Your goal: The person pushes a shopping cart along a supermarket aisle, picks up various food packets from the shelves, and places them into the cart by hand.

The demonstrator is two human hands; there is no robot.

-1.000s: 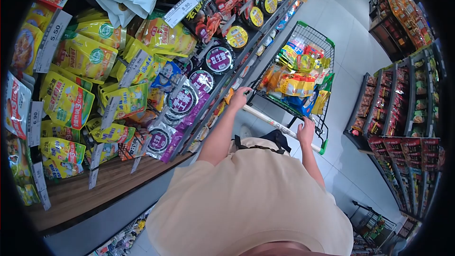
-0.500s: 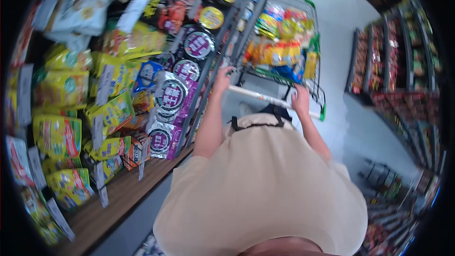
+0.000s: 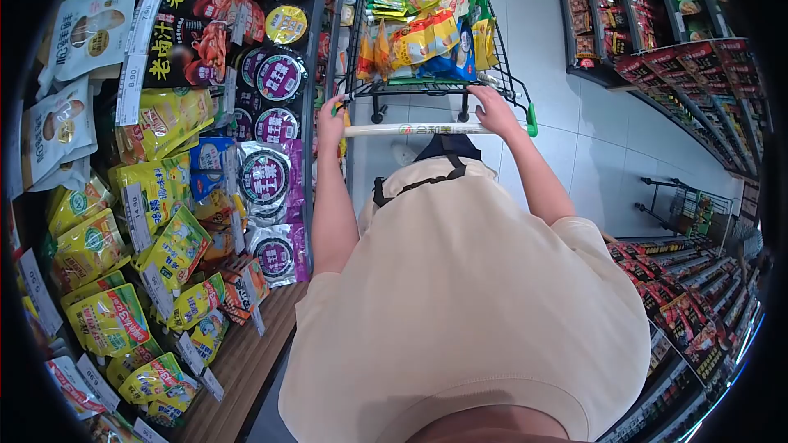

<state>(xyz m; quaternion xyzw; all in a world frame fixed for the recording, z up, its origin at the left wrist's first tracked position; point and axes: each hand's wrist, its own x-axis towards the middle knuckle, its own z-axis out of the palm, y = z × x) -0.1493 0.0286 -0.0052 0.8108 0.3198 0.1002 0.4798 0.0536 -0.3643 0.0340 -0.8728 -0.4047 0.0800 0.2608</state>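
My left hand [image 3: 331, 121] is closed round the left end of the shopping cart's pale handle [image 3: 427, 129], close beside the shelf edge. Farther right, my right hand [image 3: 496, 111] grips the same handle from above, short of its green end cap [image 3: 532, 120]. The wire shopping cart [image 3: 510, 74] stands straight ahead of me. In its basket lie several bright packets, among them a yellow-orange bag [image 3: 425, 39], a blue packet [image 3: 462, 53] and green-and-yellow bags [image 3: 484, 37].
On my left, a shelf [image 3: 238, 353] holds yellow seasoning pouches [image 3: 107, 320], purple-and-silver round-lidded packs [image 3: 267, 176] and price tags. Shelving with red packets [image 3: 698, 74] stands across the tiled aisle [image 3: 595, 127]. Another cart [image 3: 689, 205] stands at the right.
The view has turned, so the cart now sits higher in the picture and squarer to me. The left shelf's goods have shifted too. Both hands remain on the handle.
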